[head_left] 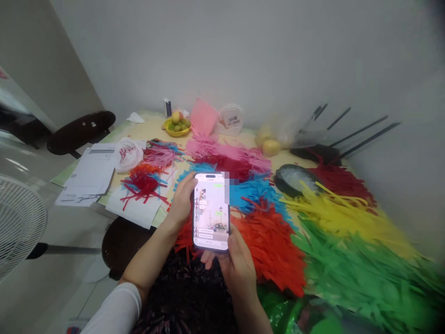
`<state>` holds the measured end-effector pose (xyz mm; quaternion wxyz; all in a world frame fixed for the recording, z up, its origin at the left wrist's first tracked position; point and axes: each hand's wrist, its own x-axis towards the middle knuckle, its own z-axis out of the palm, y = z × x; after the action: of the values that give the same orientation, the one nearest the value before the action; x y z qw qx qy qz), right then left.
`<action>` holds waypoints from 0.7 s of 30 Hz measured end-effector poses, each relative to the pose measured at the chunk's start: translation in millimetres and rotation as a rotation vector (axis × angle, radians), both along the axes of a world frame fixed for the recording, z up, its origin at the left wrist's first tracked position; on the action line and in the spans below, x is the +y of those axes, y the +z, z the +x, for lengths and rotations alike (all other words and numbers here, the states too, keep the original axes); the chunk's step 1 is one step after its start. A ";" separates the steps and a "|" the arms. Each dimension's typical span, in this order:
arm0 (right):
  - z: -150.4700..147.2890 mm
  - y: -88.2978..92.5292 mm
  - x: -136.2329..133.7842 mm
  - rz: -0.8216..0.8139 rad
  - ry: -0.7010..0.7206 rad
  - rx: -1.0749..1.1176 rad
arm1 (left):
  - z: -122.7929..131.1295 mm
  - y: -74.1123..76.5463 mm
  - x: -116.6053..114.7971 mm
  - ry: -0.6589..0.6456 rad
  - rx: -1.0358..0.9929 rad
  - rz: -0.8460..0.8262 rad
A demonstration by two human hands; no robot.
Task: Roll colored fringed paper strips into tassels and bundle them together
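A lit smartphone (211, 211) with a chat on its screen is held upright over the table's near edge. My left hand (181, 200) grips its left side, fingers curled behind it. My right hand (236, 262) cups its bottom right corner from below, thumb at the edge. Under and around the phone lie heaps of cut paper strips: red-orange (269, 241), blue (255, 190), pink (222, 150), yellow (344, 213) and green (354, 273).
A yellow bowl of fruit (177, 125), a white tub (231, 118), a dark pan (295, 178), long black rods (361, 137) and printed sheets (92, 171) share the table (153, 127). Dark stools (81, 132) stand at left. A white fan (19, 222) is near left.
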<state>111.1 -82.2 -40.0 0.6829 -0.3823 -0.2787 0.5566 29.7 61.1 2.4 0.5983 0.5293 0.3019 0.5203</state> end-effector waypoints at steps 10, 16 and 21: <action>-1.2 2.7 1.3 -0.043 -0.019 -0.023 | -0.6 -0.9 -0.4 -0.001 -0.008 -0.035; 1.3 -0.1 1.3 -0.021 -0.004 -0.005 | 2.9 1.0 -5.5 -0.046 -0.055 -0.204; 1.2 0.9 5.3 0.003 0.010 0.021 | 7.4 0.8 -24.3 -0.238 -0.281 -0.554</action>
<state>112.3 -76.9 -39.1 0.6835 -0.3739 -0.2742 0.5638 37.1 36.7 3.2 0.8119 0.3011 0.2823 0.4129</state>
